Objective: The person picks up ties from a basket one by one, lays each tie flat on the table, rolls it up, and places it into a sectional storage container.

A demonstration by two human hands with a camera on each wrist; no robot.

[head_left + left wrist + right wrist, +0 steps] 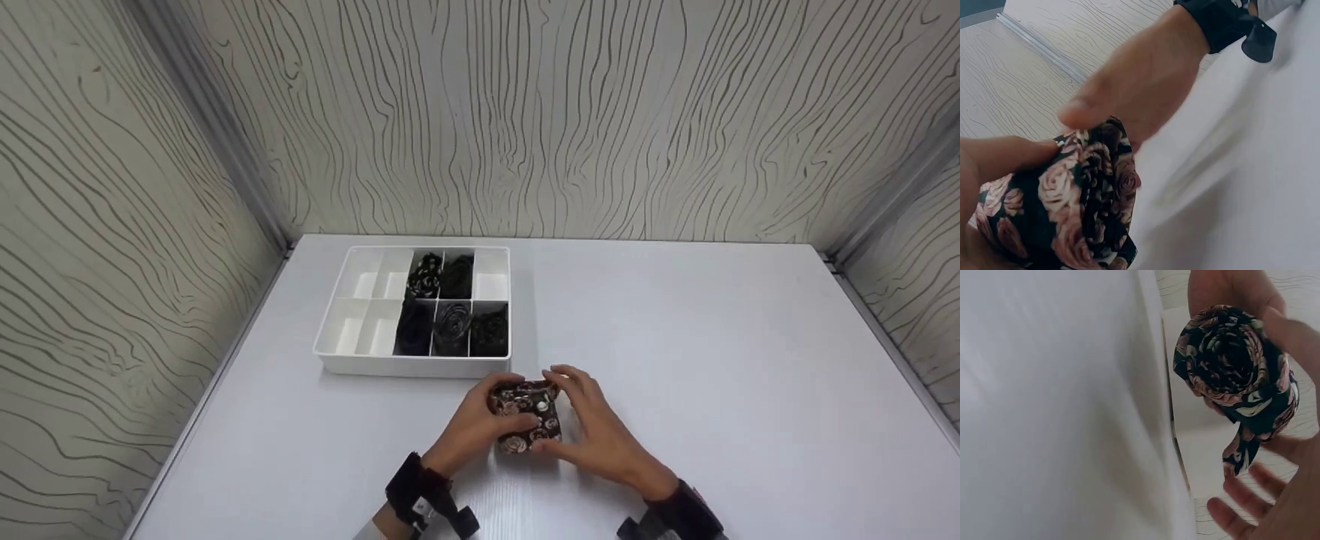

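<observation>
Just in front of the box, a rolled-up necktie point(513, 444) with pink roses on dark cloth is held between both hands above the white table. My left hand point(480, 416) grips the roll from the left, its thumb point(1010, 152) across the printed side. On the other side, my right hand point(600, 435) holds the roll's edges between thumb and fingers. The right wrist view shows the spiral end of the necktie point(1230, 360) and a loose tail point(1241, 453) hanging near the right fingers point(1247, 500). Some of the left fingers are hidden behind the roll.
A white divided box point(412, 366) stands at the back left of the table point(675, 337). Several compartments hold dark rolls, including a patterned roll point(425, 276) and a grey roll point(453, 326). Wood-grain panels point(525, 120) enclose the table behind and at both sides.
</observation>
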